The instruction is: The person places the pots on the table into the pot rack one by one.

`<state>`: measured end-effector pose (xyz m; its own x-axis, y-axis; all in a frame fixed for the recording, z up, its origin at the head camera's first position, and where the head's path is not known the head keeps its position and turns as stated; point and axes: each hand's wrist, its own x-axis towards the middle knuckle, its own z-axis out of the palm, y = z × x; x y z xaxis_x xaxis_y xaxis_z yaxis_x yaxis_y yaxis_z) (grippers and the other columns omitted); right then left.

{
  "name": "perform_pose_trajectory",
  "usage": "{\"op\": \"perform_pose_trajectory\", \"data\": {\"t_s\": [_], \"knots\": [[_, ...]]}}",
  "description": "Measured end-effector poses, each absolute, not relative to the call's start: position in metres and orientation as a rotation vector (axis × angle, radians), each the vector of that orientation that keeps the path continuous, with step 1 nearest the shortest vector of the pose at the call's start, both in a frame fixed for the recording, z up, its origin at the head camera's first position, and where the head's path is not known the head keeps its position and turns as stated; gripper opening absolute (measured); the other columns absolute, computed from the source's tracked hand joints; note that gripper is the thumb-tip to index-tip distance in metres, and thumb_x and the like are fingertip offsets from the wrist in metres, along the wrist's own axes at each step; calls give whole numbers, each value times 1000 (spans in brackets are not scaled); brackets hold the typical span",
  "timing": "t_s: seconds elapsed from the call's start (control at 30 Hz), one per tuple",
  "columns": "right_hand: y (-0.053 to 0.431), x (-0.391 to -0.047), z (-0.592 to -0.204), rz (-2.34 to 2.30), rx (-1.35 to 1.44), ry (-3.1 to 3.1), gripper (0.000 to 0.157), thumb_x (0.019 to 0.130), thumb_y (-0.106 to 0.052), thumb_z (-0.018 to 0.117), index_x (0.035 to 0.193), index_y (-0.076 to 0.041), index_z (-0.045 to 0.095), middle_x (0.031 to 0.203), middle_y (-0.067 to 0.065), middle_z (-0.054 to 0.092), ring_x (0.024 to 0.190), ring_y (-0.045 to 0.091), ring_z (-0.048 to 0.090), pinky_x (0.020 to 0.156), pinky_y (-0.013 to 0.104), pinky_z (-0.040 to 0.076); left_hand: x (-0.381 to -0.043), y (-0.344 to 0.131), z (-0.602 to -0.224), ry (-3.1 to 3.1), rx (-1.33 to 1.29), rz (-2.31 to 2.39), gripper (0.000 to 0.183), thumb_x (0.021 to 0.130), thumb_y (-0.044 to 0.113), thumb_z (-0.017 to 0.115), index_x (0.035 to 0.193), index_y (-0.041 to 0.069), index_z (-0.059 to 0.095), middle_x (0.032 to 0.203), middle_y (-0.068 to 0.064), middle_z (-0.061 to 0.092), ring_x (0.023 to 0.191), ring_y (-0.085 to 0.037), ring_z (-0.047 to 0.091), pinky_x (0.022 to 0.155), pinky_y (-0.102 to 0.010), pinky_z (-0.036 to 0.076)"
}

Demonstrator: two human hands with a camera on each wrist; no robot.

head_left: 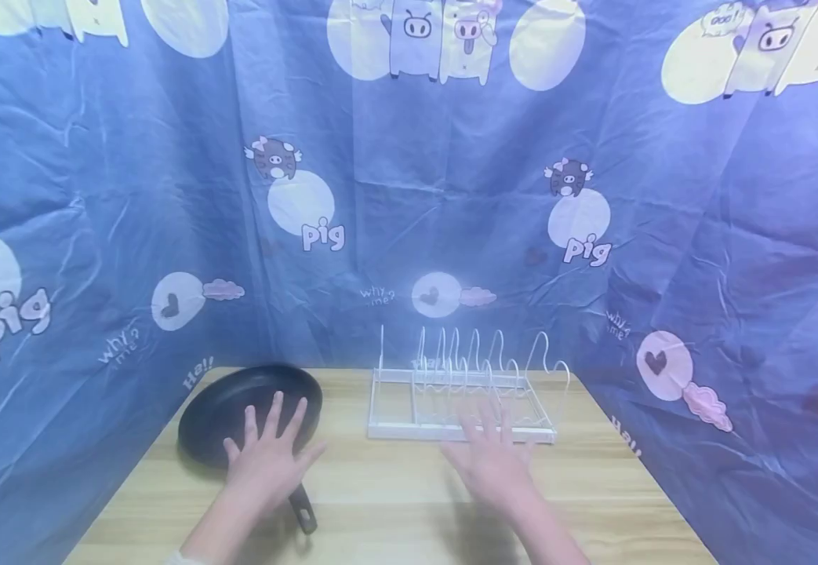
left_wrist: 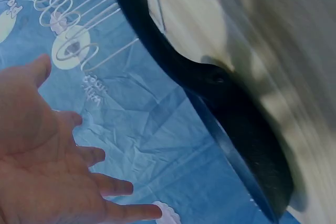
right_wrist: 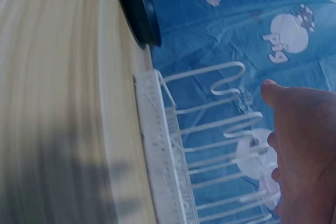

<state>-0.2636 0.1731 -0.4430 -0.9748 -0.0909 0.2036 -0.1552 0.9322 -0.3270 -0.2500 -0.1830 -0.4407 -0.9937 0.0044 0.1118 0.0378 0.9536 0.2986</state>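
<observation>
Stiff pan [head_left: 214, 412], best taken by its handle [head_left: 303, 508]

Head view: the pan lies on the left of the tabletop [head_left: 380, 502], handle towards the person; the white wire rack [head_left: 419, 431] stands to the right. The left hand [head_left: 265, 459] is over the pan, the right hand [head_left: 491, 459] near the rack, well apart, fingers spread, gripping nothing.

Left wrist view: the handle looks smooth, perhaps slippery; the pan is probably bowl-heavy, wanting a full grip.

Right wrist view: blurred, but the rack seems light, its base [right_wrist: 157, 145] the firmer hold.
</observation>
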Motion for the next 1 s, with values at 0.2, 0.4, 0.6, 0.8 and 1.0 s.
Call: {"op": "perform_pose_trajectory", "data": {"t_s": [0.2,0.4,0.6,0.8,1.0], "knots": [[146,-260,-457,527,289,-2861,80,105,-71,51,172,-34,28,183,11,19,166,57,13,113,98,10,-247,-197,-457,-3013,46,-435,96,101,87,30,175,27,17,181,-24,4,157,-71,0,109,-101,12],[115,-254,-471,632,424,-2795,73,103,-60,64,163,-22,49,177,16,35,161,56,28,115,93,26,-247,-208,-470,-3007,65,-510,89,107,74,42,170,13,32,169,-41,29,143,-78,33,105,-95,36],[83,-248,-488,783,548,-2812,72,105,-63,57,162,-21,48,172,17,40,159,52,32,117,93,21,-252,-218,-480,-3015,66,-639,98,107,70,50,157,-13,37,141,-52,48,119,-71,58,104,-77,52],[56,-241,-499,945,583,-2810,73,103,-63,58,164,-26,44,172,15,39,160,47,33,120,89,24,-264,-233,-502,-3066,69,-761,106,104,69,56,142,-28,36,131,-53,54,121,-68,59,106,-75,52],[36,-238,-502,990,648,-2783,78,99,-54,70,163,-15,46,163,20,49,147,44,52,118,71,47,-269,-240,-515,-3013,154,-1197,87,110,58,52,116,-29,51,73,-15,69,65,-25,69,63,-41,61]]}}
